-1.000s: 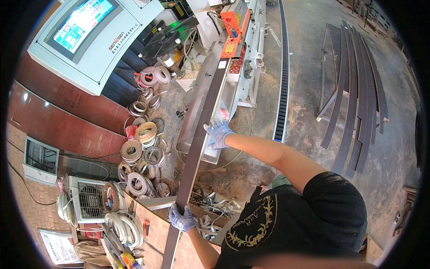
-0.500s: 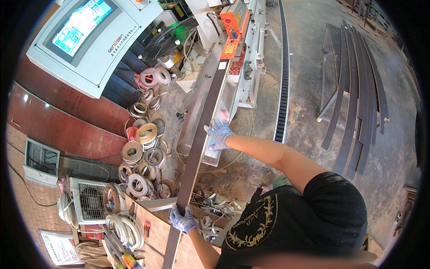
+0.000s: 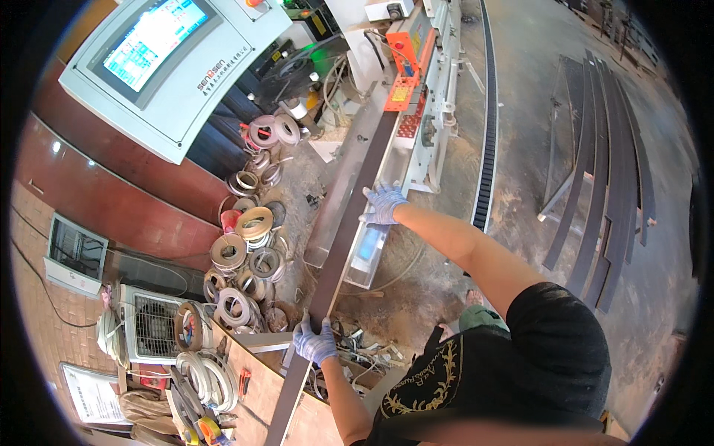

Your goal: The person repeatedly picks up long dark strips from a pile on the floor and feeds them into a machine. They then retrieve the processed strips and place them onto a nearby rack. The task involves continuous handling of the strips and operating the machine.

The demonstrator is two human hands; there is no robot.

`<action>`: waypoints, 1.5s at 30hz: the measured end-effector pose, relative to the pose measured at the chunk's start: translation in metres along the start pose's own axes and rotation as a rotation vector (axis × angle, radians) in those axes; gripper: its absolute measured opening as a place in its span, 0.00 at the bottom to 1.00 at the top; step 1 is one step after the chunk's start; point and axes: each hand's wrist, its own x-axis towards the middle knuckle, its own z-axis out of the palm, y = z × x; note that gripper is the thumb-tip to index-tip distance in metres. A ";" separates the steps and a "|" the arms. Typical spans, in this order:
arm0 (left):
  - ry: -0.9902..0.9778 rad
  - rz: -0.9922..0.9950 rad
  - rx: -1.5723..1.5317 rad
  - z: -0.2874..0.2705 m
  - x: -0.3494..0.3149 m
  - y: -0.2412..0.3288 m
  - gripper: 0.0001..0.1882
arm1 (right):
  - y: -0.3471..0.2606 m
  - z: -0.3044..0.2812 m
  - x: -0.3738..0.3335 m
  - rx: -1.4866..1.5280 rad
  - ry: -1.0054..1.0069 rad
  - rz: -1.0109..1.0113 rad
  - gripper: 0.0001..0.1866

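A long, narrow dark-brown board (image 3: 340,253) runs from the lower edge up to an orange-guarded machine (image 3: 402,93), its far end under the guard. My left hand (image 3: 315,343), in a pale glove, is closed on the board's near stretch, thumb and fingers across its top and edge. Farther along, my right hand (image 3: 384,204), gloved alike, rests with spread fingers on the board's right edge. A clear plate (image 3: 364,256) shows below and to the right of the board.
A control cabinet with a screen (image 3: 152,44) stands upper left. Rolls of edge strip (image 3: 236,308) are heaped left of the board. A wooden tabletop (image 3: 256,383) lies under its near end. Several dark boards (image 3: 595,186) rest on a frame at right.
The board has slid forward, and a white label on its far end has gone under the orange guard. Both hands have moved toward the machine with it. The whole view has shifted slightly.
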 end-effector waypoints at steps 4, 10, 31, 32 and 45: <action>-0.101 -0.034 0.062 0.009 0.018 0.044 0.30 | 0.024 -0.022 0.024 0.008 0.008 0.062 0.53; -0.048 0.107 0.055 0.026 0.020 0.090 0.34 | 0.045 -0.016 0.022 0.016 0.003 0.005 0.52; -0.973 0.447 -0.508 0.123 -0.177 0.063 0.24 | 0.318 0.181 -0.401 0.726 0.428 1.309 0.47; -0.977 0.437 -0.539 0.122 -0.179 0.070 0.24 | 0.338 0.190 -0.400 0.810 0.441 1.360 0.47; -1.040 0.173 -0.594 0.099 -0.244 0.089 0.25 | 0.404 0.201 -0.384 1.534 0.591 1.225 0.21</action>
